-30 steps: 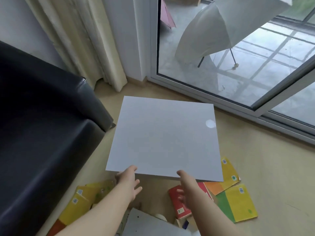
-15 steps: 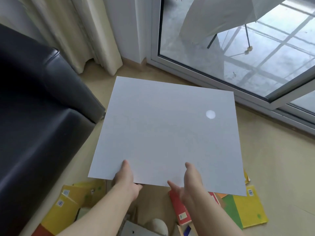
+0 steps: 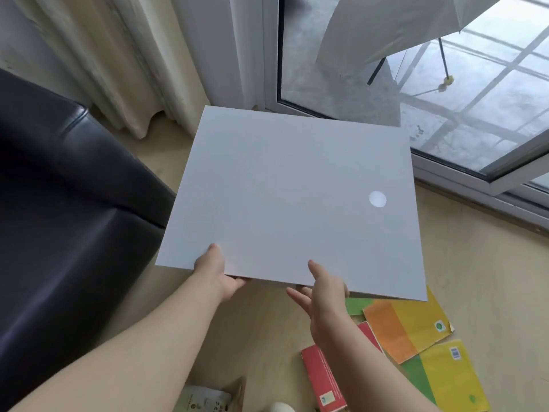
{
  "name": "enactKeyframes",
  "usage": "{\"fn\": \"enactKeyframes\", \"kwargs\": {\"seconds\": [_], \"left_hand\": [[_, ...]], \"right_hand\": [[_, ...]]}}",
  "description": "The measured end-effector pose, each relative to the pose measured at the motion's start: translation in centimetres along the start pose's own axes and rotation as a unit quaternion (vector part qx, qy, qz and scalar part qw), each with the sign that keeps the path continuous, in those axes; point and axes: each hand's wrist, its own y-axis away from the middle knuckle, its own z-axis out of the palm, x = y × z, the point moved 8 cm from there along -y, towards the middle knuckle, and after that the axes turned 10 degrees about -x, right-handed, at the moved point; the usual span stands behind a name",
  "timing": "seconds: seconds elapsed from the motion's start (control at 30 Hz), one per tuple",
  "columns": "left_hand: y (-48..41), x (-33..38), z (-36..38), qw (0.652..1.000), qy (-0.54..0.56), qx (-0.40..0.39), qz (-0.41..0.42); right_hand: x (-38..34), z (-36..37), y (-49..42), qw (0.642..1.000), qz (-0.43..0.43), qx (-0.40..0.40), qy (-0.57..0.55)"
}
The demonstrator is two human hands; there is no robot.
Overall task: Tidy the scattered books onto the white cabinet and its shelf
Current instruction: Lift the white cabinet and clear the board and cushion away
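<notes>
Shelf-setup step, I reckon: left grip point(image 3: 218, 272) and right grip point(image 3: 325, 295) pinch the white panel point(image 3: 291, 197); seat it level next, books point(image 3: 407, 328) below right grip wait.

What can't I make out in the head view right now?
White cabinet and its shelf: outside the head view.
Floor and any books beneath the large flat white board: covered by it.
Fingers of the left hand: mostly under the board.
Red book: partly behind the right forearm, cut off by the bottom edge.
</notes>
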Motion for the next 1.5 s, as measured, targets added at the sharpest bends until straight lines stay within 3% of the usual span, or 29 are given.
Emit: {"fn": "enactKeyframes", "kwargs": {"seconds": [0.27, 0.6, 0.93, 1.33, 1.5], "left_hand": [[-3.2, 2.4, 3.6, 0.999, -0.045, -0.008, 0.002], [-4.3, 4.5, 5.6, 0.995, -0.090, -0.028, -0.025], [-6.3, 7.3, 8.6, 0.996, -0.042, -0.066, -0.032], [-11.1, 13.8, 14.2, 0.995, 0.008, -0.072, -0.073], [-11.6, 15.8, 12.1, 0.998, 0.027, -0.059, -0.024]], "right_hand": [[-4.3, 1.8, -4.1, 0.998, 0.004, -0.057, -0.015], [-6.2, 3.5, -5.4, 0.999, -0.003, -0.008, -0.038], [-7.5, 5.7, -8.4, 0.993, 0.029, 0.019, -0.108], [-14.1, 12.2, -13.4, 0.974, -0.076, 0.061, -0.205], [-14.5, 13.4, -13.5, 0.967, -0.079, 0.091, -0.225]]}}
